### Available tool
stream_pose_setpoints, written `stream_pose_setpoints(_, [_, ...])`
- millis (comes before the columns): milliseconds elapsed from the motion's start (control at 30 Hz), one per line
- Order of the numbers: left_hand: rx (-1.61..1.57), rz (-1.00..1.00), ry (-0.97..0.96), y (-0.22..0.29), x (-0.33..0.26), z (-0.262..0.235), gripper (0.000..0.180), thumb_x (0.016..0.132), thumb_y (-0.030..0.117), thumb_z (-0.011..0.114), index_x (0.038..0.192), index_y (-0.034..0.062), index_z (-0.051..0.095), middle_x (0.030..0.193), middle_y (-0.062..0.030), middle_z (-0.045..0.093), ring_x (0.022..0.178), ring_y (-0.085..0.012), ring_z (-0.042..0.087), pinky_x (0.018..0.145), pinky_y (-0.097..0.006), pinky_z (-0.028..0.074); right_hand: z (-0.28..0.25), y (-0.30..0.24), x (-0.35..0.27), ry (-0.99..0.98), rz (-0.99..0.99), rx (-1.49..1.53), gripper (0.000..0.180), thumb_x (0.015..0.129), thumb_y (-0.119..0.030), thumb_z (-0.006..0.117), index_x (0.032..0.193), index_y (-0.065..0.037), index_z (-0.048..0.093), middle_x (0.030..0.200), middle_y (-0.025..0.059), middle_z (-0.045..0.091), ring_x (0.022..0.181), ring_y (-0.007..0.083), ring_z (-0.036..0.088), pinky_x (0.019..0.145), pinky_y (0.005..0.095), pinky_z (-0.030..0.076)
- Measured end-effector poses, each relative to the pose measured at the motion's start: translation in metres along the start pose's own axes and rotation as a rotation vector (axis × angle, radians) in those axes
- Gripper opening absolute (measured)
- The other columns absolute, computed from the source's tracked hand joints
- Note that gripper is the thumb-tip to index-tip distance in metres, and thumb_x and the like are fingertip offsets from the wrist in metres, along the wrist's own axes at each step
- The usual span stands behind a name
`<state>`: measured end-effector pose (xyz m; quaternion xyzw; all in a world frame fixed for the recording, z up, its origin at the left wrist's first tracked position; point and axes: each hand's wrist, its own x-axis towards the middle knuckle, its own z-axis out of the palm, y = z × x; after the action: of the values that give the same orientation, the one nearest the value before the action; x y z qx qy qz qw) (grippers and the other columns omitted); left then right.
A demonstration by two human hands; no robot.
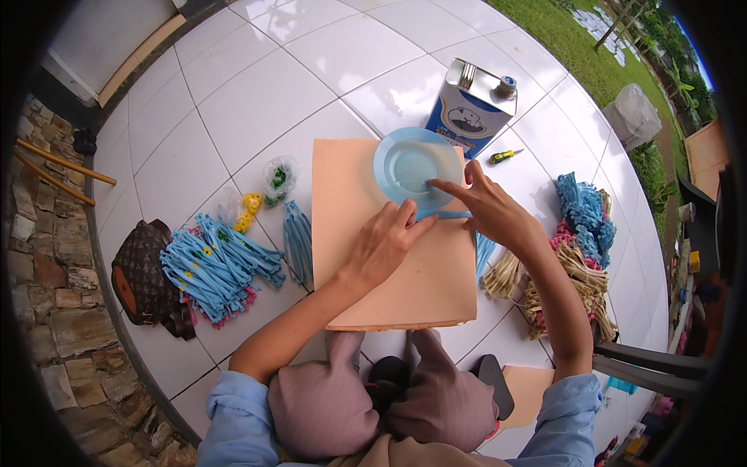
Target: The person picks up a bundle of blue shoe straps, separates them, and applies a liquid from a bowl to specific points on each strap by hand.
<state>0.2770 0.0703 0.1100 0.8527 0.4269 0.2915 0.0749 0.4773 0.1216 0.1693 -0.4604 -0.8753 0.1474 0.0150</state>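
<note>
A translucent blue plate [383, 167] stands at the far edge of a peach-coloured board [342, 187] before me. My right hand [498, 206] reaches over its right side, with the index fingertip down in the plate and the thumb beside a light-blue strip [454, 214]. My left hand [385, 243] is at the plate's near rim, thumb and fingers closed on the strip's left end. Whether the plate holds a thin layer of something, I cannot tell.
Beyond the plate stands a blue-and-white metal can [471, 113], near a yellow-and-black-handled tool [506, 156]. Blue strip bundles [222, 253] and a brown bag [140, 272] lie left. Beige bundles [572, 284] and more blue ones [583, 214] lie right.
</note>
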Motion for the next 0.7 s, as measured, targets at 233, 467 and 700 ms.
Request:
stream_pose_setpoints(233, [0.019,0.004,-0.002,-0.002,0.0,0.001,0.045,0.074,0.0,0.055,0.114,0.0198,0.062,0.086,-0.0057,0.043,0.08,-0.0196,0.052,0.07,-0.031,0.05,-0.006,-0.004,0.0,-0.011,0.058,0.002,0.08,0.055,0.003,0.077,0.124,-0.023,0.047,0.111,0.0136,0.039,0.097,0.0298,0.055,0.085,0.0389,0.049])
stream_pose_setpoints(467, [0.035,-0.025,-0.014,0.001,0.002,0.002,0.043,0.075,0.001,0.055,0.112,0.0215,0.063,0.085,-0.0056,0.043,0.079,-0.019,0.052,0.068,-0.031,0.051,-0.001,0.002,-0.02,0.234,-0.106,0.022,0.07,0.061,0.007,0.068,0.122,-0.02,0.044,0.108,0.0138,0.041,0.088,0.0278,0.053,0.079,0.0382,0.048])
stream_pose_setpoints(700, [-0.01,-0.021,-0.007,0.0,0.001,-0.001,0.047,0.072,-0.002,0.055,0.113,0.02,0.063,0.083,-0.0049,0.041,0.076,-0.0183,0.051,0.065,-0.029,0.051,0.036,0.018,-0.045,0.449,-0.152,-0.049,0.045,0.072,-0.003,0.061,0.11,-0.026,0.063,0.098,0.008,0.048,0.089,0.0245,0.049,0.077,0.0353,0.045])
